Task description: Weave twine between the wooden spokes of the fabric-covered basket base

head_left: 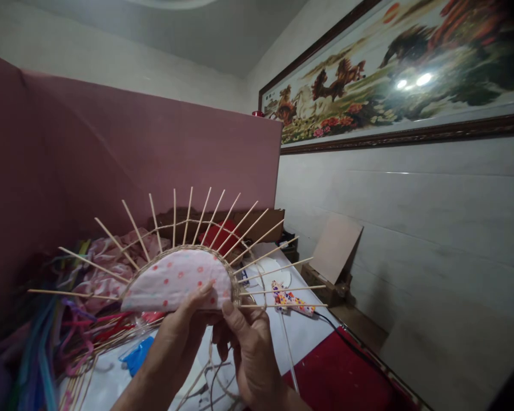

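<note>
I hold up a half-round woven piece (177,279) with a pink dotted cloth centre and a thin wicker rim. Several thin wooden spokes (205,214) fan out from its curved edge. My left hand (177,334) grips the flat lower edge from below, thumb pressed on the cloth. My right hand (251,354) pinches the lower right corner by the rim, fingers curled. Loose wicker strands (214,379) hang down between my wrists.
A white table (300,331) lies below, with a small patterned cloth piece (289,299) and a blue item (137,355). Coloured strips and pink cloth (103,268) pile at the left. A maroon partition (132,160) stands behind. A framed horse picture (394,68) hangs at the right, cardboard (336,248) beneath it.
</note>
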The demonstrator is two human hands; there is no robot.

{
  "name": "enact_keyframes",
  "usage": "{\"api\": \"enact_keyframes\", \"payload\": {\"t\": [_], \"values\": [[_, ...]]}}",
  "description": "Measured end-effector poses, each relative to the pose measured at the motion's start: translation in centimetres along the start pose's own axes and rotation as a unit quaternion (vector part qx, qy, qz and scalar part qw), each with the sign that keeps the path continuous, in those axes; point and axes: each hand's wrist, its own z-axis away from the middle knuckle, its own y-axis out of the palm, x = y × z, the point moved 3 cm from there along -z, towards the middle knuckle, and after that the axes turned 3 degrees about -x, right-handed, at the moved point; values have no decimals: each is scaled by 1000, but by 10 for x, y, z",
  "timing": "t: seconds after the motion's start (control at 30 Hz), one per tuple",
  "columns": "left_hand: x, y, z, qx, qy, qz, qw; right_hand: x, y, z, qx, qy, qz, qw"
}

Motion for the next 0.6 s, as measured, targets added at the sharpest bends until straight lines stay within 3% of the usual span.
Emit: {"api": "enact_keyframes", "payload": {"t": [0.13, 0.2, 0.37, 0.53, 0.6], "values": [[15, -5, 2, -100, -53, 14, 993, -7, 5, 6, -11, 18, -9, 1000], [20, -5, 4, -120, -80, 1, 990, -7, 8, 8, -2, 28, -9, 1000], [16, 1, 6, -54, -96, -9, 994, -4, -8, 13, 111, 31, 39, 992], [-1, 1, 0, -50, 15, 86, 995, 5, -49, 17, 162, 33, 64, 984], [-3, -1, -2, -54, 21, 99, 993, 9, -62, 16, 164, 43, 65, 983]]}}
